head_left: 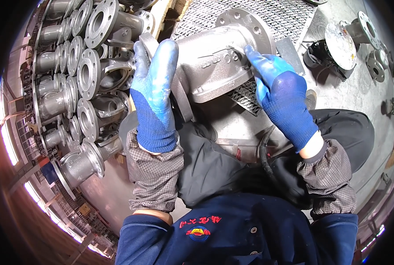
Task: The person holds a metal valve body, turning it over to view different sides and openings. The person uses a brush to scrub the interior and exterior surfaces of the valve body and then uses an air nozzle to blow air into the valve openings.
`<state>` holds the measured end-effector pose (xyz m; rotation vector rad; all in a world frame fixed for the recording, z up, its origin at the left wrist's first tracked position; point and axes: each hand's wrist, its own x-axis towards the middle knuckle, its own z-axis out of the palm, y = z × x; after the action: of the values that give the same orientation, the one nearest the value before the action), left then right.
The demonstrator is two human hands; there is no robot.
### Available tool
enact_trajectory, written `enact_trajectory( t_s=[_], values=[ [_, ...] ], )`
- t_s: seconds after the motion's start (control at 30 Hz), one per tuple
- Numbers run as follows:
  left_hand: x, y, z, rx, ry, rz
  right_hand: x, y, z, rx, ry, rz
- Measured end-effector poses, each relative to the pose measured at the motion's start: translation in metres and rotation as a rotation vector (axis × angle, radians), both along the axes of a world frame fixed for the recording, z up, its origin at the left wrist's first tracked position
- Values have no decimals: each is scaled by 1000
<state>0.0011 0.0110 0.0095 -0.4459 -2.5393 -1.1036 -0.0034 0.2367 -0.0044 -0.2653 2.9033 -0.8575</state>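
Observation:
A grey cast-metal valve body (pixel 214 57) with round end flanges lies tilted in front of me, over a metal mesh grate (pixel 197 20). My left hand (pixel 155 90), in a blue coated glove, straddles the rim of its left flange, thumb on one side and straight fingers on the other. My right hand (pixel 279 84), gloved alike, has its fingers against the casting's right side, near the bolt-holed flange; part of its grip is hidden. Raised marks stand on the casting's side between my hands.
Stacked flanged castings (pixel 88 75) crowd the left side. A black round container with a stained pale disc (pixel 340 45) stands at the right. Beyond it more flanged castings (pixel 367 31) rest on the floor. A dark hose (pixel 264 152) runs between my knees.

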Motion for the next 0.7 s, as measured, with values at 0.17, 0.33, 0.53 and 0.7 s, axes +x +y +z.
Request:
enact_trajectory(
  t_s=[0.17,0.33,0.53,0.7],
  values=[
    [2,1,-11,550,-298,102,1,-2,-9,-28,72,9],
    [0,-3,3,-175,47,-3,-6,4,-18,-327,135,-59],
    [-2,-5,-6,-251,141,-36,-38,-3,-22,-24,278,-144],
    [-2,4,3,-256,124,-17,-58,-19,-12,236,155,-171]
  ],
)
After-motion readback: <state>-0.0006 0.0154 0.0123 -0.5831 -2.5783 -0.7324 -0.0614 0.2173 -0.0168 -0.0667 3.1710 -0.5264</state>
